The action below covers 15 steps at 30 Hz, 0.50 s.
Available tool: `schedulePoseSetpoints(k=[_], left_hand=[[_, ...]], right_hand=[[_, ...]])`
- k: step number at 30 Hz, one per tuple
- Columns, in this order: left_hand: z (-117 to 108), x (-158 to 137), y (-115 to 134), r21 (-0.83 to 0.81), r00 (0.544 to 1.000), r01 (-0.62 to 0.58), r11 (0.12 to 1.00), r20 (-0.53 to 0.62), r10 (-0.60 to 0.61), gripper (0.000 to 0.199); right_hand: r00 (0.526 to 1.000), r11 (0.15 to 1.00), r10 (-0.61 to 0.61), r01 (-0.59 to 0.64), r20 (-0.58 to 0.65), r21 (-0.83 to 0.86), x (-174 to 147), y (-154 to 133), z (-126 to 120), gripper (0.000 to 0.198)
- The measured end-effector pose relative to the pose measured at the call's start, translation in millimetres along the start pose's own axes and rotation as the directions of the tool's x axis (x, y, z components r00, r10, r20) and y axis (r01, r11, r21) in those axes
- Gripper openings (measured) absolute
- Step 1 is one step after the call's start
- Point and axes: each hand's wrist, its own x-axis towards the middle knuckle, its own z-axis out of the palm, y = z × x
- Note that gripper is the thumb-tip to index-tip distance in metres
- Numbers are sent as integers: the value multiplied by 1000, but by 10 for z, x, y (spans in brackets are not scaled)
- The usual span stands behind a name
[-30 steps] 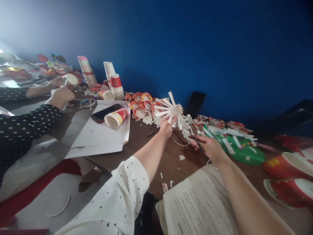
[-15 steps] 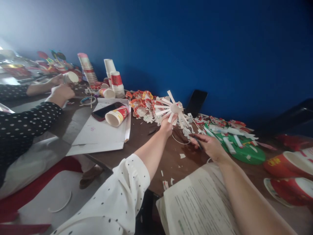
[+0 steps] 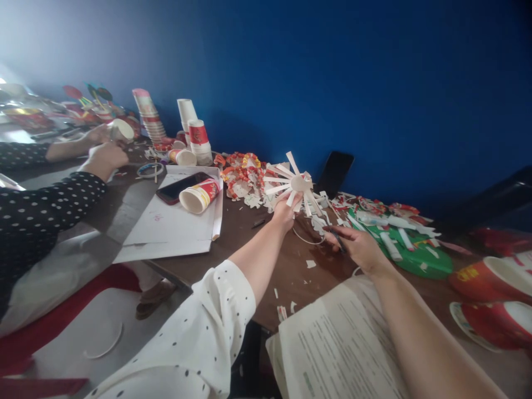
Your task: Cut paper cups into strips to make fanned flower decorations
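A paper cup cut into strips [image 3: 297, 184] is spread out like a white flower, its round base in the middle. My left hand [image 3: 285, 211] grips it from below, fingers closed on its lower strips. To the right, my right hand [image 3: 358, 245] is wrapped round dark-handled scissors [image 3: 339, 240]; their blades are hard to make out against the scraps. A thin white ring of paper [image 3: 307, 239] hangs in a curve between the two hands. Paper scraps [image 3: 311, 264] lie on the brown table beneath them.
At left another person's hands [image 3: 106, 156] hold a paper cup [image 3: 122, 129]. Stacked cups [image 3: 199, 141] stand by the blue wall. A white box lid [image 3: 166, 231] bears a phone and a lying cup [image 3: 198, 197]. A green disc [image 3: 432, 265], a printed sheet [image 3: 338, 338] and red cups [image 3: 490, 277] are nearby.
Very little differs. The view has shifted slightly; both my hands keep their hold, with the cut cup and the scissors nearly in the same place.
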Motion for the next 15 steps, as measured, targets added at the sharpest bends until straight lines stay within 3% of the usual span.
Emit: schedulePoseSetpoints(k=[15], left_hand=[[15,-14,13,-37,1000,25,999,-1,-26,28]], right_hand=[[1000,1000,-1,1,-2,-7,-3,-1,-4,61]])
